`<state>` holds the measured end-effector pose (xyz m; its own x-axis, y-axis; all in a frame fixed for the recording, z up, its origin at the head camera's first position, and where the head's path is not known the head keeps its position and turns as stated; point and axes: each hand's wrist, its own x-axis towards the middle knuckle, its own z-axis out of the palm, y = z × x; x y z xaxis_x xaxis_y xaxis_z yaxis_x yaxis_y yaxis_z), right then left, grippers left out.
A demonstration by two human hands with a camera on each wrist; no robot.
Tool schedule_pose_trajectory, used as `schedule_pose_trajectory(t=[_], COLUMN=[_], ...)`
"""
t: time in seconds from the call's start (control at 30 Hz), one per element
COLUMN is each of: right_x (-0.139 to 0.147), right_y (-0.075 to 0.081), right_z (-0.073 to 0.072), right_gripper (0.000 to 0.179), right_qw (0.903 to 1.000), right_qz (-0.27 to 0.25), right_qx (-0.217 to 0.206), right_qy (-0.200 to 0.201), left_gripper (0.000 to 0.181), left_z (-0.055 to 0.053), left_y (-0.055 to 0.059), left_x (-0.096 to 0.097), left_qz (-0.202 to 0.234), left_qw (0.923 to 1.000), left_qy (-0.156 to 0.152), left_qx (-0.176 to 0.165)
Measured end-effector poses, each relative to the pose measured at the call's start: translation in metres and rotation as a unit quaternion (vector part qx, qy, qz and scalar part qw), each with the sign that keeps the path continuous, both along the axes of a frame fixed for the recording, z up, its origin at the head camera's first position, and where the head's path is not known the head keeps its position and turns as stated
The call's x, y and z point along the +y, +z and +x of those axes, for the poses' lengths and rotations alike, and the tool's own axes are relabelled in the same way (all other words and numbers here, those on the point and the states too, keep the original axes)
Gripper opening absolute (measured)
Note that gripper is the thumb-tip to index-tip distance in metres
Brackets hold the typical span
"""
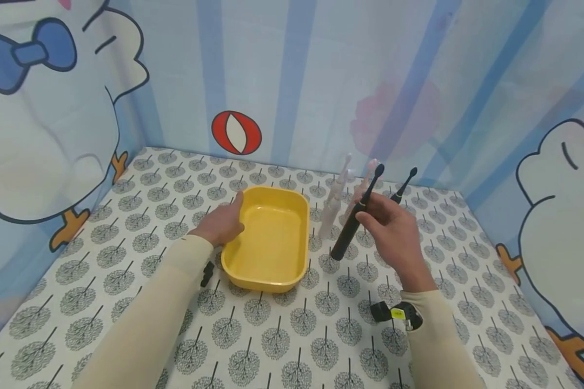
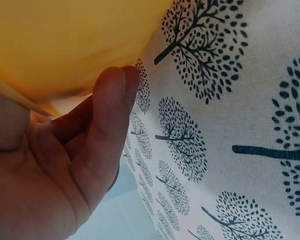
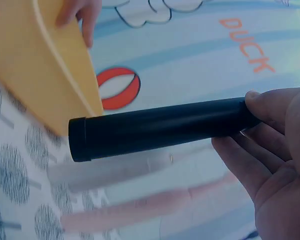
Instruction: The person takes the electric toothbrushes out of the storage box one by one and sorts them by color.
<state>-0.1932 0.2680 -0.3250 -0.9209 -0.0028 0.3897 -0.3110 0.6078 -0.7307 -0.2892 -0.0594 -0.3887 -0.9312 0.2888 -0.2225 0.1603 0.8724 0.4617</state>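
Observation:
A yellow rectangular tray [image 1: 272,237] sits mid-table, its inside bare. My left hand [image 1: 224,221] grips its left rim, thumb inside the wall and fingers against the outer side, as the left wrist view of the hand [image 2: 65,165] also shows. Between thumb and fingers, my right hand [image 1: 396,232] pinches a black electric toothbrush [image 1: 347,232] near its neck. The brush tilts, head up and handle base pointing down toward the tray. In the right wrist view the black handle [image 3: 160,130] lies across the frame, its head hidden.
Behind the held brush stand whitish translucent electric toothbrushes [image 1: 330,213] and a pink one [image 1: 351,204]. Another black toothbrush [image 1: 405,186] shows partly behind my right hand. A tree-print cloth [image 1: 277,340] covers the table. Cartoon-print curtains [image 1: 253,59] enclose the back and sides.

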Motion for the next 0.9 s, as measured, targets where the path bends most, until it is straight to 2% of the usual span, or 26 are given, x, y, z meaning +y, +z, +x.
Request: schedule_pose_trajectory(t=[0.2, 0.37, 0.67, 0.9], right_x=[0.023, 0.04, 0.055, 0.063], right_y=[-0.012, -0.025, -0.039, -0.049], right_z=[-0.004, -0.012, -0.025, -0.035], right_gripper=[0.039, 0.039, 0.041, 0.041], right_qw=[0.9974, 0.9923, 0.9858, 0.9741], right_qz=[0.034, 0.048, 0.034, 0.026], right_qx=[-0.03, -0.033, -0.045, -0.055], right_qy=[-0.056, -0.11, -0.158, -0.218], left_gripper=[0.082, 0.082, 0.083, 0.082], left_z=[-0.001, 0.0, 0.001, 0.0], left_y=[0.0, 0.0, 0.001, -0.001], left_x=[-0.001, -0.001, 0.0, 0.001], left_qz=[-0.002, 0.001, -0.005, -0.002], left_qw=[1.0, 1.0, 0.9999, 0.9999], left_qy=[0.006, 0.009, 0.01, 0.01], left_qx=[-0.003, -0.004, -0.001, -0.008])
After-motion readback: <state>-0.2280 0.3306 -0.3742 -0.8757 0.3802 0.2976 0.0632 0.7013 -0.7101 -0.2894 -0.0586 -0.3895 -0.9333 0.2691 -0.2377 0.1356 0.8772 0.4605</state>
